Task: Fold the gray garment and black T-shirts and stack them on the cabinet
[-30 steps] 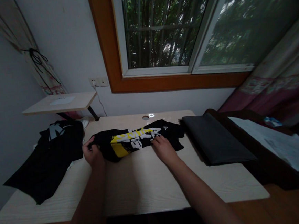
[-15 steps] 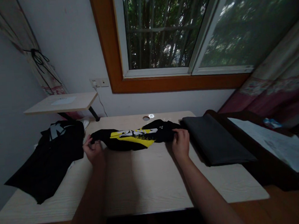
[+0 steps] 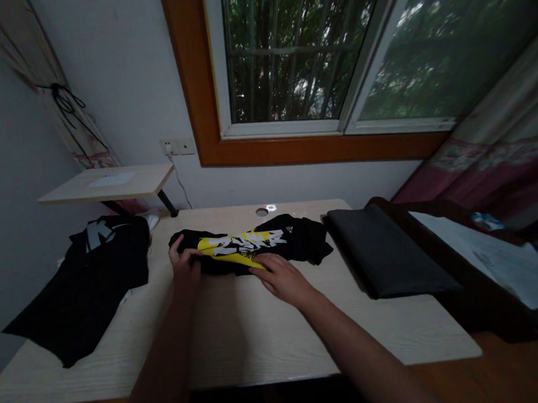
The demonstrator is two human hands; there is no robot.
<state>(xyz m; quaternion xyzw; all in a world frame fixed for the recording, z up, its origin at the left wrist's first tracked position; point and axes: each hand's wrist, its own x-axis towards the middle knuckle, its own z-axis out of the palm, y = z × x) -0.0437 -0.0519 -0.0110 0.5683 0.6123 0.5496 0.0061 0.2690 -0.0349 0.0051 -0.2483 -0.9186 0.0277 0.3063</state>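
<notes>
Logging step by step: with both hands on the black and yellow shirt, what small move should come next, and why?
Probably fold the shirt's right end over toward the left. The left hand pinches its left end, the right hand lies flat on the near edge at the middle, and the right end still lies loose and rumpled on the table.

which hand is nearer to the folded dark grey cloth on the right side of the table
The right hand. It rests on the near edge of the black and yellow shirt, left of the folded grey cloth with bare table between. The left hand grips the shirt's far left end, farther away.
</notes>
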